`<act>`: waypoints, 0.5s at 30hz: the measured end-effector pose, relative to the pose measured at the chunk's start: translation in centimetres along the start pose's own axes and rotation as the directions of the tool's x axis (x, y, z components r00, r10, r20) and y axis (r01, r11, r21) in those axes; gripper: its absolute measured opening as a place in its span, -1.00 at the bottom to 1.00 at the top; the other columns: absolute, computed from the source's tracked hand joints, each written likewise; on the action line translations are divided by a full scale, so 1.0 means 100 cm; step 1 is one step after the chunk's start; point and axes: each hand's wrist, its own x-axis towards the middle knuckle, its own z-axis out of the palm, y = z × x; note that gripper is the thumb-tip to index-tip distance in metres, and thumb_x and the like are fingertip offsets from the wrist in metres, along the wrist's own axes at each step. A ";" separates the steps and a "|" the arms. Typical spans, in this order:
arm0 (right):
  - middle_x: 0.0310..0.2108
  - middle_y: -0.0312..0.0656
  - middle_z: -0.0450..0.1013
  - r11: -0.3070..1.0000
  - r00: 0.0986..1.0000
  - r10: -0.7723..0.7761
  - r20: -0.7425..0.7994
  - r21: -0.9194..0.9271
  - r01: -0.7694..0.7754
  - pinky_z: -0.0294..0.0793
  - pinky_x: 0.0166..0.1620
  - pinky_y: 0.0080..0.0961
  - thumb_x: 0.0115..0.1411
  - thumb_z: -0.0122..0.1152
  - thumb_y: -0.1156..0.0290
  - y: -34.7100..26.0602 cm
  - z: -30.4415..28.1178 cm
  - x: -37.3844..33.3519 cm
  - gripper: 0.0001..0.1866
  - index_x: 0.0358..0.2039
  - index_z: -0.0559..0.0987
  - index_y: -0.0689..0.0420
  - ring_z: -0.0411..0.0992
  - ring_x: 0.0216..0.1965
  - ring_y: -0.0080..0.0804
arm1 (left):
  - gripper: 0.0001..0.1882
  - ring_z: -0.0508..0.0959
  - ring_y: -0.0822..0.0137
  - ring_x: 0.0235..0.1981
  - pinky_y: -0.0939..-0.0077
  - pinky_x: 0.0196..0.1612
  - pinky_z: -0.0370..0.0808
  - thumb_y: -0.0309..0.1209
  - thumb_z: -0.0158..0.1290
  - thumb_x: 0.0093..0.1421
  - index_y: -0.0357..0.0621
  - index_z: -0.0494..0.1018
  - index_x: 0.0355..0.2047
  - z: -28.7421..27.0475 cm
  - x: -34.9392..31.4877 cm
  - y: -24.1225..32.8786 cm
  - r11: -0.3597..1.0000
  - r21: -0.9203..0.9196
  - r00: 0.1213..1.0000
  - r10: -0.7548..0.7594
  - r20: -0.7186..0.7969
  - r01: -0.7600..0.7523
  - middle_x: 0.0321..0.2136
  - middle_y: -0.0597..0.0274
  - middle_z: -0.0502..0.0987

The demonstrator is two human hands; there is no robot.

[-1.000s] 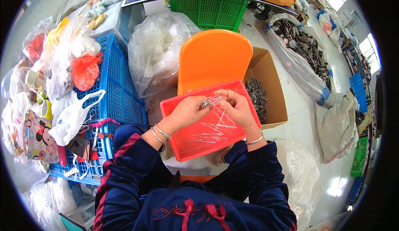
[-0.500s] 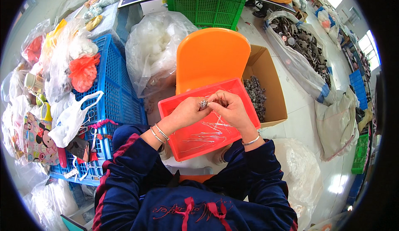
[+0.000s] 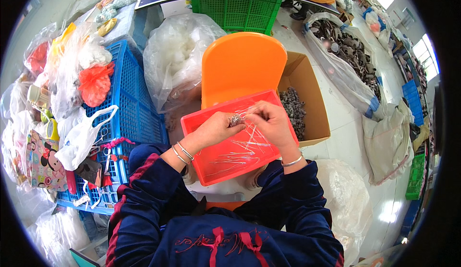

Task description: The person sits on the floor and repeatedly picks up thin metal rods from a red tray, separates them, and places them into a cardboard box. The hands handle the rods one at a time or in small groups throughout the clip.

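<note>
Over a red plastic tray [image 3: 204, 167], my left hand [image 3: 214, 128] pinches a small grey, speckled fuzzy piece [image 3: 235, 120] between thumb and fingers. Just right of it, my right hand [image 3: 272, 125] has its thumb and fingers drawn together. Whatever those fingertips hold is too small to make out. Thin pale wires [image 3: 235, 158] lie scattered on the tray floor, and some stick up near my fingers. The tray sits in front of me, its far side at an orange chair [image 3: 244, 67].
Right of the chair stands a cardboard box [image 3: 314, 104] with grey speckled pieces [image 3: 293, 109]. Blue crates [image 3: 137, 106] with hanging bags and scissors flank my left. Behind are a clear bag of white stuffing [image 3: 177, 51] and a green crate [image 3: 237, 13]. An open sack [image 3: 343, 58] lies far right.
My right hand has drawn slightly away to the right from my left hand, opening a small gap. The left hand keeps its hold on the grey piece, which shows more now.
</note>
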 end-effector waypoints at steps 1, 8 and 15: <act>-0.55 -0.32 0.38 0.997 0.997 -0.034 -0.069 0.065 0.038 0.28 -0.42 -0.68 0.12 0.26 0.58 -0.005 -0.003 0.001 -0.91 -0.46 0.51 0.27 0.27 -0.51 -0.69 | -0.81 0.40 0.45 -0.54 0.44 -0.38 0.42 -0.38 0.07 0.23 -0.30 0.48 -0.30 0.001 0.000 -0.001 1.000 -0.007 1.000 0.028 -0.011 -0.028 -0.60 0.13 0.46; -0.58 -0.34 0.33 0.893 0.834 -0.117 -0.539 0.309 0.326 0.22 -0.57 -0.76 0.26 0.10 0.55 -0.039 -0.070 -0.006 -0.87 -0.45 0.40 0.19 0.21 -0.63 -0.70 | -0.82 0.49 0.53 -0.50 0.56 -0.34 0.46 -0.41 0.07 0.24 -0.34 0.49 -0.33 0.004 0.007 0.000 0.993 0.117 1.000 0.015 0.027 -0.018 -0.56 0.25 0.52; -0.68 -0.39 0.27 0.933 0.805 0.031 -0.593 0.306 0.189 0.09 -0.66 -0.76 0.24 0.15 0.48 -0.054 -0.108 -0.014 -0.87 -0.44 0.42 0.16 0.13 -0.72 -0.73 | -0.77 0.53 0.50 -0.56 0.55 -0.46 0.47 -0.34 0.05 0.20 -0.29 0.52 -0.44 -0.005 0.013 -0.025 0.990 -0.089 0.973 -0.127 -0.193 0.111 -0.60 0.25 0.54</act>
